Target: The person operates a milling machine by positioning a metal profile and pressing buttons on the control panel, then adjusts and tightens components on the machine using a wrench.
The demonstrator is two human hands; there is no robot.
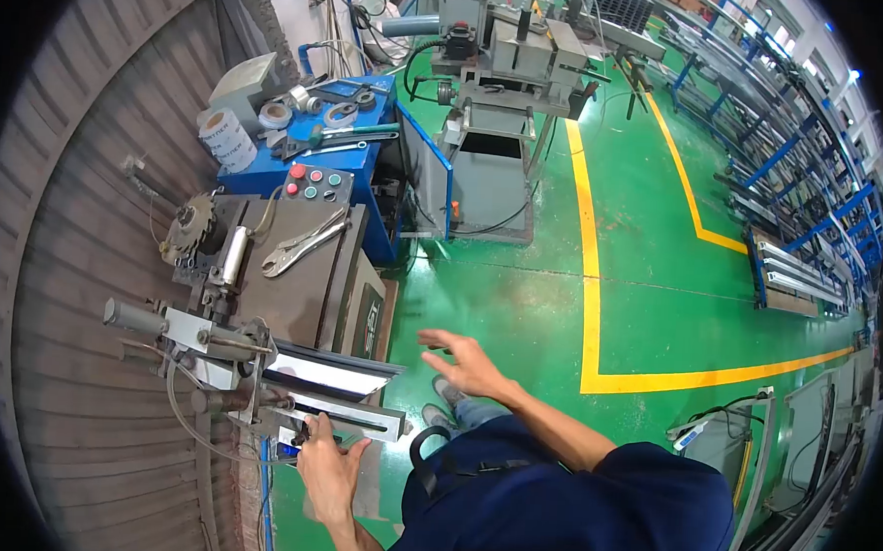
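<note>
My left hand [326, 475] is at the front of the machine's clamp fixture, its fingertips at the near side of a slotted metal bar [371, 422]. Thumb and fingers are apart, and I see nothing held in them. Just beyond that bar lies a white and black profile [334, 371] with an angled end, pointing right. My right hand [465, 363] hovers over the floor to the right of the profile's end, fingers spread and holding nothing. A toothed circular saw blade [189, 227] stands at the machine's far left. Locking pliers [305, 245] rest on the machine top.
A control panel with red and green buttons [317, 183] sits behind the pliers. Tape rolls [229, 140] and wrenches lie on a blue bench [362, 169]. Another machine [498, 111] stands farther back. Racks of long profiles [791, 173] line the right, past yellow floor lines [591, 282].
</note>
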